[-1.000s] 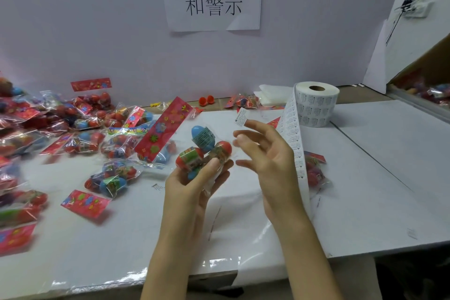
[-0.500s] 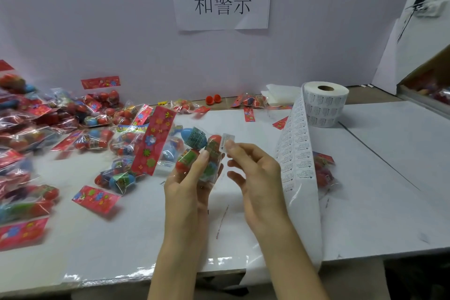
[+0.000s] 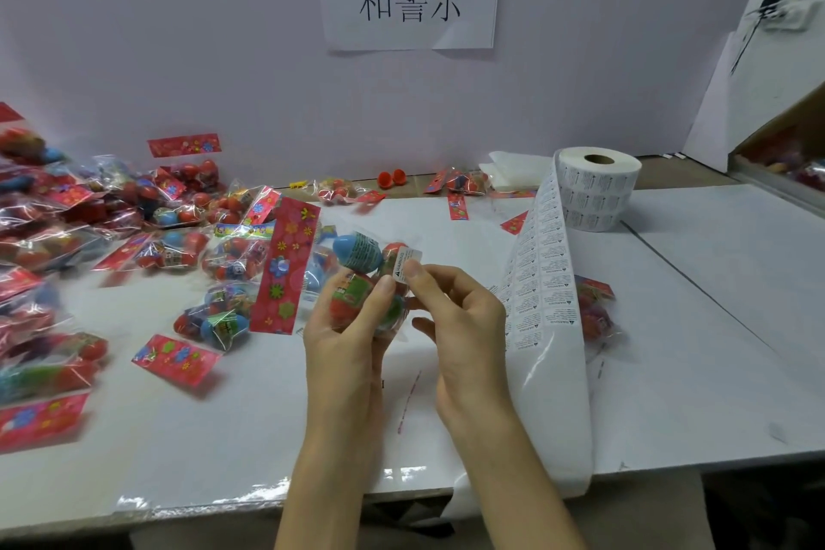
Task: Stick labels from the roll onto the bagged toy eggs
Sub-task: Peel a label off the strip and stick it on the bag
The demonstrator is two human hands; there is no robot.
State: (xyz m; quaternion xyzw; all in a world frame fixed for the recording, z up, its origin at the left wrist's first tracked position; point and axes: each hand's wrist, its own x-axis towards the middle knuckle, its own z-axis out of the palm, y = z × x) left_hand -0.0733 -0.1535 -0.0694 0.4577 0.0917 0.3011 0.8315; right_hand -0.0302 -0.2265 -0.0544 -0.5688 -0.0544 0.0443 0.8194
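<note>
One label (image 3: 408, 263): now reaching the bag (image 3: 359, 255), my right hand (image 3: 460, 326) pinching it.
Left hand (image 3: 343, 344): gripping bag; sticking is starting.

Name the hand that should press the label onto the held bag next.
Right, probably. The right hand pinches the label at the bag of toy eggs, while the left hand grips that bag and is best kept steadying it.

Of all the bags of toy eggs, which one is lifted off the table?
The bag gripped by the left hand, while the right hand holds a white label against it. The other bags lie on the table.
</note>
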